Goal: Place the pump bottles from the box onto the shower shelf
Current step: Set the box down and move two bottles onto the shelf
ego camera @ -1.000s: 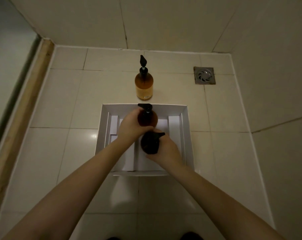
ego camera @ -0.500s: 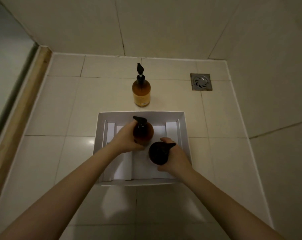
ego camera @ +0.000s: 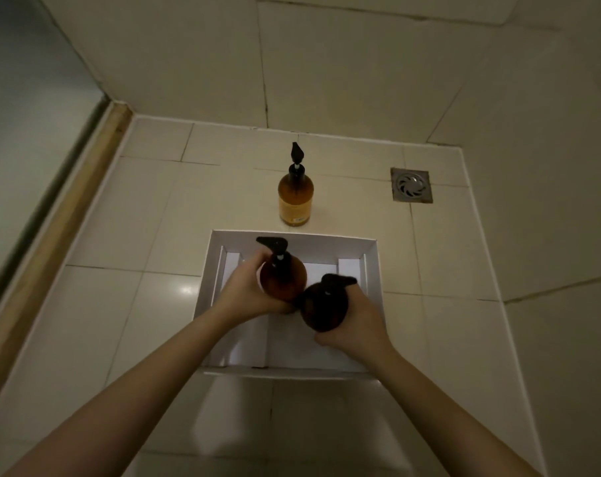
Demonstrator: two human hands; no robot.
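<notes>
In the head view, the likeliest trouble is a bump or a slip: the left hand (ego camera: 249, 292) is wrapped round the side of a brown bottle (ego camera: 285, 278) and the right hand (ego camera: 355, 327) is cupped round a darker bottle (ego camera: 323, 309) from below and to the right. The two round bodies sit so close at the centre of the frame that they seem to touch. Each bottle rests in a single hand, gripped low on a smooth curved body, so a knock between them could loosen a hold. A drop would land either in the box (ego camera: 326, 242) or on the hard tiled floor (ego camera: 126, 304). Both black pump heads stick out to the side and could catch on each other or on a wrist. The shelf is nowhere in the frame, so both bottles would have to be carried out of this view, and the light is dim. A third, amber bottle (ego camera: 295, 197) stands upright on the floor just beyond the far edge of the box, upper centre, where a careless swing could tip it. The white box lies open in the middle of the frame, and apart from white card dividers (ego camera: 223, 270) nothing else shows inside it. A metal drain (ego camera: 411, 185) sits in the floor at upper right.
</notes>
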